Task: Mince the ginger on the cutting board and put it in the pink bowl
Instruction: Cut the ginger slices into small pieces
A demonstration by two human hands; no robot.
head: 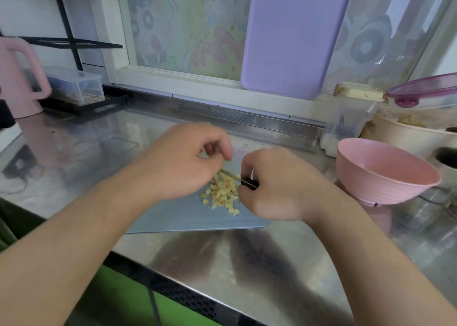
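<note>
Surface: I see a reflective stainless-steel counter [284, 264] under a window whose patterned cartoon film [188, 24] fills the far wall. A lilac plastic board [291, 36] leans upright against the window, right of centre. Far left: a pale pink jug with a big handle [17, 78] and a clear lidded plastic box [79, 85] on a black wire rack.

Work area: a flat grey-blue cutting board [188, 214] lies at centre. On it, a small heap of pale yellow diced ginger [222, 194], pieces coarse and uneven, loosely scattered toward the near edge.

My left hand [183, 162] has its fingers curled, fingertips pinching at the far end of the heap. My right hand [279, 187] is clenched round a dark-handled knife [248, 182]; blade mostly hidden.

The ribbed pink bowl [385, 175] stands right of the board, apart from it, nothing visible inside
</note>
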